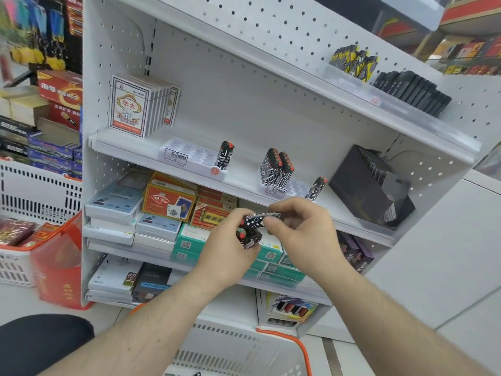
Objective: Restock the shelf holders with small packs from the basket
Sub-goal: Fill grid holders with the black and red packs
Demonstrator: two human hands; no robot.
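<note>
Both hands are up in front of the middle shelf (pixel 244 169), just below its front edge. The left hand (pixel 230 248) has its fingers curled around a small bunch of black-and-white patterned packs (pixel 248 232) with red tips, looks like lighters to me. The right hand (pixel 303 226) is pinching one pack (pixel 267 217) between thumb and fingertips, holding it sideways right above the bunch, the two nearly touching.

On the shelf there are two white holders with rows of little slots. The left holder (pixel 187 156) sits toward the left half of the shelf and has just one pack (pixel 225 156) standing upright at its right end, near the front edge. The right holder (pixel 287 185) sits nearer the middle, with a cluster of packs (pixel 276 166) packed at its left end and a single pack (pixel 317 188) leaning at its right end, just above the right hand.

At the shelf's far left stands a row of card decks (pixel 141 104), and at the far right a black display box (pixel 366 185). The white basket (pixel 244 348) with an orange rim is at the bottom, on the floor under the forearms; can't tell what's in it from here. Boxes are stacked on the shelf below (pixel 130 248).
</note>
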